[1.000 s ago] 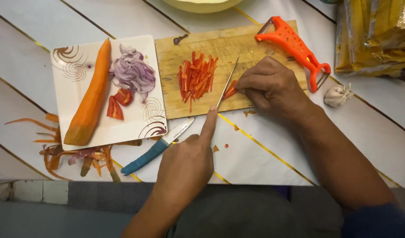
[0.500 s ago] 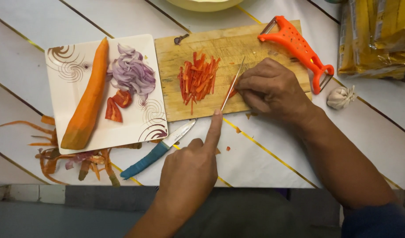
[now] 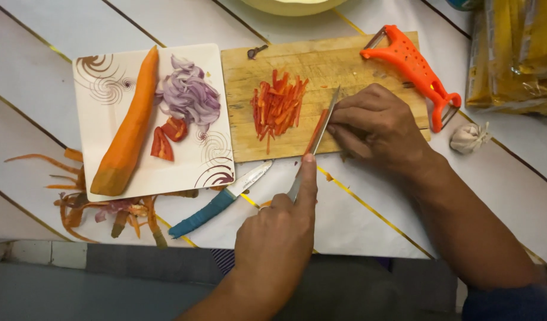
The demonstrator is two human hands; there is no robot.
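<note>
Left hand (image 3: 276, 238) grips a knife (image 3: 317, 139) by the handle, forefinger stretched along the spine, the blade running up and away from it onto the wooden cutting board (image 3: 321, 65). Right hand (image 3: 377, 128), just past the knife tip, is curled with fingertips pressed down on a red pepper piece (image 3: 315, 132) lying against the blade.

Under both hands spreads the table (image 3: 41, 65), white with thin dark and gold diagonal lines; below its near edge is a grey floor, blurred.

Left of the left hand sits a square white plate (image 3: 98, 77) with brown swirls, edge close to the board. On it lies a whole peeled carrot (image 3: 127, 134), then sliced purple onion (image 3: 189, 95), then two red pepper chunks (image 3: 166, 138). Far to the right of the right hand lie yellow packets in clear wrap (image 3: 517, 53). Beyond the right hand, on the board's far corner, rests an orange peeler (image 3: 416, 65). A pale bowl's rim (image 3: 294, 6) shows at the top edge.

Below the plate, left of the left hand, are carrot and onion peelings (image 3: 89, 202). A blue-handled knife (image 3: 217, 202) lies just beside the left hand, tip toward the board. Red pepper strips (image 3: 277, 107) are heaped on the board left of the blade. A garlic bulb (image 3: 468, 138) sits right of the right wrist.

Nothing lies across the blade besides the pepper piece.
</note>
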